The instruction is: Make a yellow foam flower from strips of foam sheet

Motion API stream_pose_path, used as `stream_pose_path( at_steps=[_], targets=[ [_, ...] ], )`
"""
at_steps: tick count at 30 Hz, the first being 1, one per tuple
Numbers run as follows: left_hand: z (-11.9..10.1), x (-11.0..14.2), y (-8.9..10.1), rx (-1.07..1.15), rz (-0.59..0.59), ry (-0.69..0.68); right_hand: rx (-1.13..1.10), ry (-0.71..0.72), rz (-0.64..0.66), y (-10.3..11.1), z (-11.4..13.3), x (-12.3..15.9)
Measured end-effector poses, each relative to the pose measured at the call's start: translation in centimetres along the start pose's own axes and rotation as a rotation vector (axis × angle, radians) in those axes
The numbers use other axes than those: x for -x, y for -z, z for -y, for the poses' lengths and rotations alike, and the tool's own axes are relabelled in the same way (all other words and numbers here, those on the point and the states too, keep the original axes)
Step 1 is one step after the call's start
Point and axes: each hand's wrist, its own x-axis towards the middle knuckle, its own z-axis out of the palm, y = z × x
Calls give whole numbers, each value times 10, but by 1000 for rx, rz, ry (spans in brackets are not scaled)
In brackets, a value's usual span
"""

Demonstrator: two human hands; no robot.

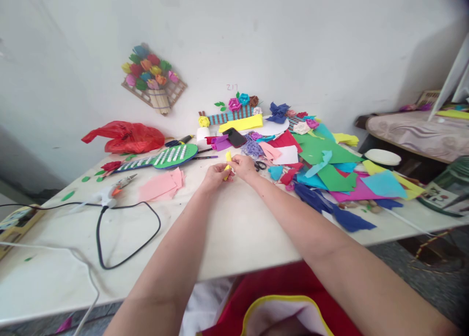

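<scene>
Out over the middle of the table, my left hand [215, 175] and my right hand [243, 165] are close together. Both pinch a small yellow piece of paper [228, 157], which looks crinkled or rolled between the fingertips. Its lower part is partly covered by my fingers. Something small and pink shows just beneath my hands, too small to name. To the right of my right hand lie black-handled scissors [260, 166]. A stack of pink paper pieces [161, 184] lies left of my left hand.
A glue gun [108, 195] with a looping black cord [100, 243] lies on the left. Behind are a red plastic bag [128, 136], a green guitar-shaped craft [176, 156] and a phone [235, 137]. Coloured paper sheets [322, 148] cover the right side, near a green glass jar [449, 189].
</scene>
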Motion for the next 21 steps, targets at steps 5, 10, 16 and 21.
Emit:
stream_pose_path(
  at_steps=[5,10,16,21],
  targets=[
    [-2,-1,-5,-114,-69,-43,-113,-57,-12,-4,-4,-3],
    [-1,-5,-8,-359,-157,-93,-289,-142,-35,-5,-4,-4],
    [0,-7,-14,-533,-244,-107,-530,-239,-42,-6,-3,-2],
    [-5,0,-11,-161,-144,23,-594,-153,11,-4,-5,-1]
  ],
)
